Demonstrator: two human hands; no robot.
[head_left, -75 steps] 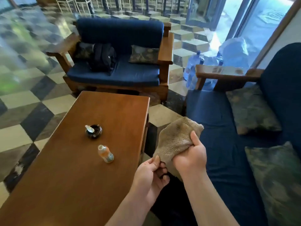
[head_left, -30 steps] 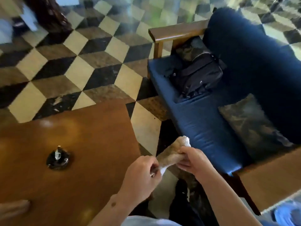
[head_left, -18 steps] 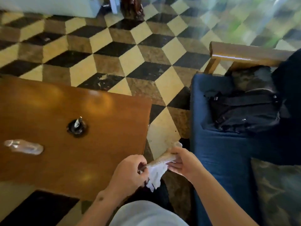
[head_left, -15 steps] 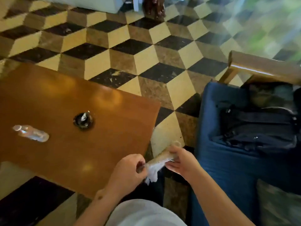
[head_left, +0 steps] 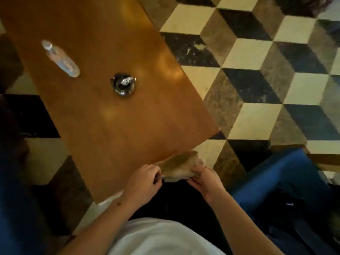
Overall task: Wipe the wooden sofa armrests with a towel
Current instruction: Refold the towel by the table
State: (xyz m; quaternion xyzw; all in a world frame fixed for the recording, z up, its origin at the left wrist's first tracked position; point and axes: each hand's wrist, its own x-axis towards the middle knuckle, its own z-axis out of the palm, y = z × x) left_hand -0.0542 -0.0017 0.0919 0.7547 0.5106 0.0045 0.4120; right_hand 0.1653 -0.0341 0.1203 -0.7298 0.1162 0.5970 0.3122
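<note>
A folded beige towel (head_left: pixel 179 166) is stretched between both hands just above the near corner of the wooden coffee table. My left hand (head_left: pixel 143 183) pinches its left end and my right hand (head_left: pixel 204 181) grips its right end. A blue sofa seat (head_left: pixel 279 177) lies at the lower right, and a strip of its wooden armrest (head_left: pixel 323 158) shows at the right edge, apart from the towel and both hands.
The wooden coffee table (head_left: pixel 114 115) carries a dark ashtray (head_left: pixel 123 84) and a clear plastic bottle (head_left: pixel 60 58) lying on its side. A black bag (head_left: pixel 301 214) rests on the sofa seat. Checkered tile floor (head_left: pixel 257 80) spreads to the right. Another blue seat (head_left: pixel 11 199) is at the left.
The view has swung further left and down, so the table now fills the upper left and the sofa slid to the lower right. Both hands still hold the towel, now spread flatter.
</note>
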